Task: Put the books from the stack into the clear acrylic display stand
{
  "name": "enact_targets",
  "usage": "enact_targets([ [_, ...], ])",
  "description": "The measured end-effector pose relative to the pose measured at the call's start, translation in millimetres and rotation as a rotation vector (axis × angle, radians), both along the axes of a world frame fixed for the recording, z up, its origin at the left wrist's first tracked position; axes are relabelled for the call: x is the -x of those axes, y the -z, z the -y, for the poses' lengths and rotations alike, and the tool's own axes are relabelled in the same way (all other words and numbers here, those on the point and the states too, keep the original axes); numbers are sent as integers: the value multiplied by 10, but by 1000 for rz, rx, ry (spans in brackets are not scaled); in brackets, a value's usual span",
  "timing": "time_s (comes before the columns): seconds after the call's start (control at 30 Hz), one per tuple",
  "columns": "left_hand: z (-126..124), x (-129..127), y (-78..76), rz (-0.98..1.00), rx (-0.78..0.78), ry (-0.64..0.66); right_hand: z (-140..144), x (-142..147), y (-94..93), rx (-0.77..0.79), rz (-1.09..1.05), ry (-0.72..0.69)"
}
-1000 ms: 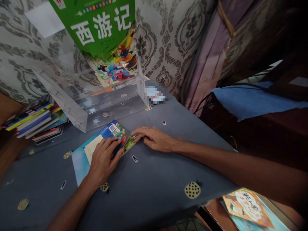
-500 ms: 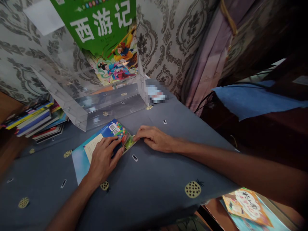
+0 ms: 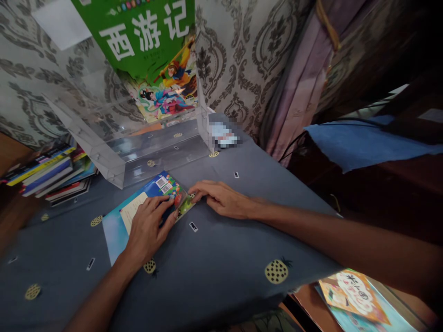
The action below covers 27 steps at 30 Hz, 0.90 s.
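Blue picture book [image 3: 152, 188] is flat on the pineapple-print tablecloth [image 3: 221, 258], just in front of the clear acrylic book stand [image 3: 114, 174]; can't tell if its far corner touches the stand. Barcode label [image 3: 161, 182] faces up, so likely back cover up.

Left hand [image 3: 147, 226]: palm down, fingers spread across the cover, not gripping anything — looks like a brace, weight on the book so it won't slide or lift. Right hand [image 3: 223, 199]: wrist low, fingers curled, tips at the book's right-hand corner. Pinching the edge or just touching — can't tell, the tips hide the contact. Likely one hand pins while the other works the corner.

Green 西游记 book [image 3: 152, 57] stands upright at the stand, front cover out, presumably for display. Book stack [image 3: 58, 173] lies flat left of the stand, well apart from both hands, probably to leave the middle free.
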<state>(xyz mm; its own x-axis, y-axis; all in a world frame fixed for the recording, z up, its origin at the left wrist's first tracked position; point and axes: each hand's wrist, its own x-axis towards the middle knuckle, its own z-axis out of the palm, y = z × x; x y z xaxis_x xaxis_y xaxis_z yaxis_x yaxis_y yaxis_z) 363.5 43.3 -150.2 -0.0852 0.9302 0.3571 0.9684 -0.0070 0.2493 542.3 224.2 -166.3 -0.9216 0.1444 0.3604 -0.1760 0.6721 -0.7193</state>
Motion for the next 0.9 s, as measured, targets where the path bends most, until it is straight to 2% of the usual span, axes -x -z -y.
enact_targets([
  [0.47, -2, -2, -5, -23, 11, 0, -18, 18, 53, -79, -45, -12],
  [0.77, -3, -14, -20, -4, 14, -10, -17, 31, 66, -200, -73, -23],
  [0.9, -2, -7, -10, -5, 14, -12, -27, 44, 68, -195, -82, -87],
])
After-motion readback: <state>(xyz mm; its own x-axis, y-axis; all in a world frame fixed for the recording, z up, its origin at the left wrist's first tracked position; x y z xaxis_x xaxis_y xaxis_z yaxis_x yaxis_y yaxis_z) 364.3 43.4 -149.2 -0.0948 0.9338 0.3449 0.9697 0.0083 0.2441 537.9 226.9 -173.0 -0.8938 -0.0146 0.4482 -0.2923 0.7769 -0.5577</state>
